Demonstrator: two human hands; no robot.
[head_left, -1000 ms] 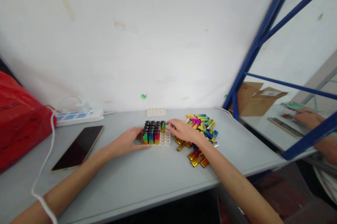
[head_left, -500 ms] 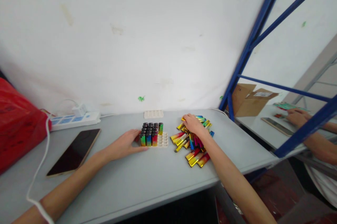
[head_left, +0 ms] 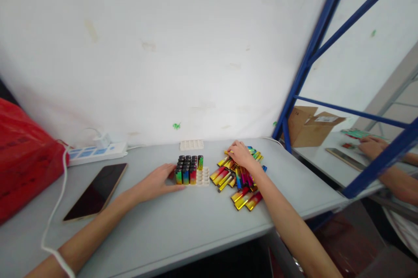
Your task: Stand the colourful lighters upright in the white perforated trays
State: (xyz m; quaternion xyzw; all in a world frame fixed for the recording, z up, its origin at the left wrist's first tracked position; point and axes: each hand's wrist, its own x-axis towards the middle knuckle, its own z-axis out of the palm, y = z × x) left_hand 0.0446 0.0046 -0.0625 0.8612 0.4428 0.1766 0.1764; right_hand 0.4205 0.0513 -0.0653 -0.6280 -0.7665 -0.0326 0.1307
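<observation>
Head view: the left hand (head_left: 158, 183), thumb and fingers spread, flanks black-topped lighters (head_left: 186, 174) standing in a white pocketed tray (head_left: 204, 177); the right hand (head_left: 241, 154), its grip unclear, rests on a heap of shiny, metallic-looking lighters (head_left: 239, 178); beyond, a gridded tray (head_left: 191, 144).

The left hand (head_left: 157, 183) sits by the upright lighters (head_left: 186, 173), the right hand (head_left: 242, 156) on the lighter pile (head_left: 239, 178).

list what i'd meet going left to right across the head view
Red bag, phone, left hand, upright lighters, loose lighter pile, cardboard box, another person's hands.
</observation>
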